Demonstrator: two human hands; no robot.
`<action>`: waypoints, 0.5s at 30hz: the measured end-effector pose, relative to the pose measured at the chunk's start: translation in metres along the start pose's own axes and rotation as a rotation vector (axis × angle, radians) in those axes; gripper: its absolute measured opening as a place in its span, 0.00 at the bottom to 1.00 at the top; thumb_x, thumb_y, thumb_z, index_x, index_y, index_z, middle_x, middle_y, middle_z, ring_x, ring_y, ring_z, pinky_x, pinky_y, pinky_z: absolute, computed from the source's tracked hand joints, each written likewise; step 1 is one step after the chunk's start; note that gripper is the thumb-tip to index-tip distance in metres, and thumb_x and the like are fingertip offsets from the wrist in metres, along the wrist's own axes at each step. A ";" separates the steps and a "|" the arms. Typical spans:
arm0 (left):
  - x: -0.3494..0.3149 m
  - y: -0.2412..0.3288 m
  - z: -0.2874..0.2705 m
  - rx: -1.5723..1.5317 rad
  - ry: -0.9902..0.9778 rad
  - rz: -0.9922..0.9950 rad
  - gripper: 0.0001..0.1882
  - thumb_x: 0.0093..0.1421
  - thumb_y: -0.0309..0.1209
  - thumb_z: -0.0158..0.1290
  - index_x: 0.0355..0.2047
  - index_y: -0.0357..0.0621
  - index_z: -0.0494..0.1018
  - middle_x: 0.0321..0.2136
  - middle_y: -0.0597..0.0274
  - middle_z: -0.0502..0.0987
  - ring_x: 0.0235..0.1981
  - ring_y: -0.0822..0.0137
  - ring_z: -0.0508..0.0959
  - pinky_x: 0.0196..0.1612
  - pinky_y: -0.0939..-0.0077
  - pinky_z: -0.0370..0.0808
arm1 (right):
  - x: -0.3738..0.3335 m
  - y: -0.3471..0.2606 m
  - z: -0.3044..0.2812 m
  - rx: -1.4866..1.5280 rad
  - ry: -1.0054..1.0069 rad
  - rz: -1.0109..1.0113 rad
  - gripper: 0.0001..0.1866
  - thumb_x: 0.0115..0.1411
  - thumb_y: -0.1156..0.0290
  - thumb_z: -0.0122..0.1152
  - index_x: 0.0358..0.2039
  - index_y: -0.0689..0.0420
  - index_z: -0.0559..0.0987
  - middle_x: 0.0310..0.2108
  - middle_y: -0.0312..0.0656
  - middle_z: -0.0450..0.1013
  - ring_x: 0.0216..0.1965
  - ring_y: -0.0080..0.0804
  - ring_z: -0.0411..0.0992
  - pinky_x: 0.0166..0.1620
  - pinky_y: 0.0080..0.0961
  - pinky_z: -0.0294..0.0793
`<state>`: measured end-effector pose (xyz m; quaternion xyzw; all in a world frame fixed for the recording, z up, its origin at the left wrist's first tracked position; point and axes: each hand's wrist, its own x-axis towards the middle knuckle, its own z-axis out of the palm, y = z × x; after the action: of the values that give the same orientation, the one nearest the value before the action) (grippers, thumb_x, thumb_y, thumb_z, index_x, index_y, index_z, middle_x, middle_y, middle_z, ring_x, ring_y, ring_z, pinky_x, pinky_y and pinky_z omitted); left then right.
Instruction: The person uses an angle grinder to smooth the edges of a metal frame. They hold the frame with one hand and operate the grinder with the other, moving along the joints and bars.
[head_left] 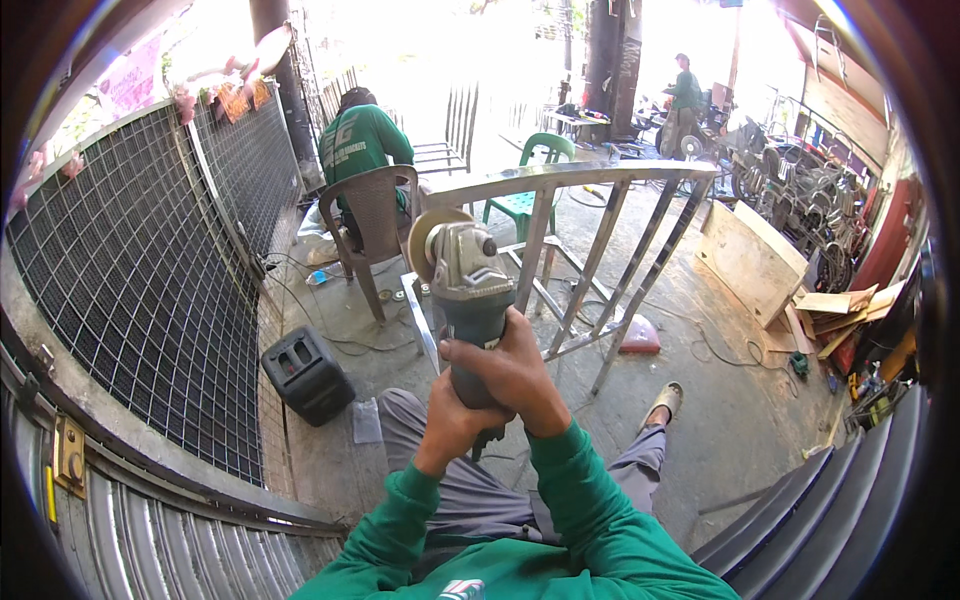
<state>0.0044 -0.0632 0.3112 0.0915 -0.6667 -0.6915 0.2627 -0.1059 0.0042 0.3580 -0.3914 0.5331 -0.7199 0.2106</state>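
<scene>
I hold an angle grinder (474, 290) upright in front of me, its metal head up and its round tan disc (428, 243) at the upper left. My left hand (452, 418) is wrapped round the lower end of the dark body. Above it, my right hand (515, 372) grips the body from the right. Just beyond the grinder stands a bare metal chair frame (590, 175), with a curved top rail and several slanted bars. The disc appears close to the left end of that rail; whether it touches cannot be told.
A person in green (365, 145) sits on a brown plastic chair (375, 200) ahead left. A black speaker-like box (307, 375) stands on the floor by the mesh fence (130, 290). Cables (715, 330) cross the floor. Wooden boards (750, 255) and metal parts line the right; another person (685, 100) stands far off.
</scene>
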 end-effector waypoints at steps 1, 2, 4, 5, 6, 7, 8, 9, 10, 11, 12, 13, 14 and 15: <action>0.002 -0.001 0.000 -0.005 -0.010 0.011 0.27 0.38 0.24 0.69 0.42 0.32 0.76 0.33 0.57 0.82 0.33 0.66 0.84 0.37 0.73 0.82 | 0.002 0.000 0.000 -0.011 0.013 0.024 0.26 0.48 0.70 0.77 0.47 0.67 0.78 0.40 0.42 0.78 0.40 0.28 0.76 0.46 0.28 0.77; 0.006 -0.002 -0.002 -0.008 -0.018 0.025 0.27 0.39 0.24 0.69 0.42 0.32 0.75 0.32 0.58 0.82 0.31 0.67 0.84 0.35 0.73 0.81 | 0.002 0.001 -0.001 0.008 0.017 -0.002 0.27 0.48 0.71 0.77 0.47 0.67 0.78 0.40 0.42 0.79 0.40 0.27 0.76 0.46 0.28 0.77; 0.008 -0.002 -0.004 -0.012 -0.037 0.018 0.27 0.40 0.25 0.70 0.43 0.32 0.74 0.31 0.58 0.82 0.29 0.67 0.83 0.32 0.73 0.81 | 0.003 0.000 -0.001 0.045 0.020 -0.057 0.27 0.48 0.71 0.77 0.48 0.66 0.77 0.40 0.42 0.79 0.40 0.27 0.77 0.46 0.29 0.77; 0.006 -0.001 -0.004 -0.013 -0.051 -0.009 0.27 0.40 0.25 0.70 0.43 0.32 0.74 0.31 0.57 0.82 0.29 0.67 0.83 0.33 0.73 0.81 | 0.002 0.001 0.000 0.016 0.034 -0.007 0.27 0.48 0.71 0.77 0.48 0.66 0.77 0.40 0.42 0.79 0.40 0.27 0.77 0.46 0.28 0.77; 0.005 -0.001 -0.004 -0.008 -0.054 -0.028 0.27 0.40 0.25 0.70 0.43 0.32 0.74 0.31 0.57 0.82 0.30 0.67 0.83 0.33 0.73 0.81 | 0.000 0.000 0.000 -0.006 0.032 -0.006 0.27 0.48 0.71 0.77 0.48 0.66 0.78 0.40 0.42 0.79 0.40 0.27 0.77 0.46 0.28 0.77; 0.003 -0.001 -0.004 -0.014 -0.052 -0.019 0.27 0.40 0.25 0.70 0.43 0.32 0.74 0.31 0.57 0.82 0.29 0.67 0.83 0.33 0.73 0.81 | -0.002 0.000 0.000 -0.030 0.031 -0.027 0.27 0.48 0.71 0.77 0.48 0.66 0.78 0.40 0.42 0.79 0.41 0.27 0.77 0.46 0.28 0.77; 0.000 -0.001 -0.002 -0.018 -0.039 -0.004 0.27 0.40 0.25 0.70 0.43 0.32 0.75 0.31 0.57 0.82 0.29 0.67 0.83 0.32 0.73 0.81 | -0.003 0.000 0.001 -0.031 0.026 -0.010 0.26 0.49 0.72 0.76 0.48 0.66 0.78 0.40 0.42 0.79 0.40 0.27 0.77 0.46 0.28 0.78; -0.002 -0.001 -0.001 -0.005 -0.017 0.022 0.27 0.40 0.25 0.70 0.43 0.32 0.75 0.31 0.57 0.82 0.29 0.68 0.83 0.32 0.73 0.81 | -0.005 0.000 0.002 -0.033 0.019 -0.012 0.24 0.50 0.73 0.76 0.47 0.67 0.78 0.40 0.42 0.80 0.40 0.27 0.78 0.46 0.27 0.78; -0.003 -0.001 -0.001 -0.027 -0.014 0.011 0.27 0.40 0.24 0.70 0.42 0.32 0.75 0.31 0.57 0.82 0.29 0.68 0.83 0.32 0.73 0.81 | -0.005 -0.001 0.003 -0.036 0.009 -0.017 0.23 0.51 0.74 0.75 0.47 0.67 0.79 0.40 0.42 0.80 0.40 0.27 0.78 0.46 0.27 0.79; -0.002 -0.001 -0.001 -0.034 -0.005 0.021 0.27 0.40 0.24 0.70 0.42 0.32 0.75 0.31 0.57 0.82 0.29 0.68 0.83 0.32 0.73 0.81 | -0.002 -0.001 0.004 -0.029 0.013 -0.033 0.23 0.51 0.74 0.75 0.47 0.67 0.79 0.40 0.42 0.80 0.40 0.27 0.78 0.46 0.27 0.79; 0.001 -0.001 -0.002 -0.035 0.006 0.048 0.26 0.40 0.24 0.70 0.42 0.32 0.75 0.31 0.58 0.82 0.29 0.68 0.83 0.32 0.73 0.81 | 0.000 -0.002 0.005 -0.023 0.016 -0.048 0.23 0.51 0.73 0.75 0.47 0.67 0.79 0.40 0.42 0.80 0.40 0.27 0.78 0.46 0.27 0.79; 0.004 -0.001 -0.003 -0.030 -0.010 0.038 0.27 0.40 0.24 0.70 0.42 0.32 0.75 0.31 0.58 0.82 0.29 0.67 0.83 0.32 0.73 0.81 | 0.001 -0.002 0.006 -0.028 0.029 -0.031 0.24 0.51 0.73 0.75 0.47 0.67 0.79 0.40 0.42 0.80 0.40 0.27 0.78 0.46 0.27 0.79; 0.007 -0.001 -0.005 -0.017 -0.025 0.043 0.27 0.40 0.23 0.70 0.43 0.32 0.74 0.31 0.58 0.82 0.29 0.67 0.83 0.32 0.73 0.81 | 0.003 -0.003 0.005 -0.020 0.023 -0.059 0.24 0.51 0.73 0.76 0.47 0.66 0.79 0.40 0.42 0.80 0.40 0.27 0.78 0.46 0.27 0.79; 0.009 -0.001 -0.007 0.007 -0.031 0.049 0.28 0.40 0.23 0.70 0.43 0.32 0.74 0.31 0.57 0.82 0.29 0.67 0.84 0.32 0.73 0.81 | 0.004 -0.004 0.004 -0.022 0.023 -0.065 0.24 0.51 0.73 0.76 0.47 0.66 0.79 0.40 0.42 0.80 0.40 0.27 0.78 0.46 0.27 0.79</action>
<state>-0.0006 -0.0737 0.3117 0.0656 -0.6751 -0.6838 0.2690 -0.1043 0.0002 0.3635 -0.4025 0.5305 -0.7249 0.1764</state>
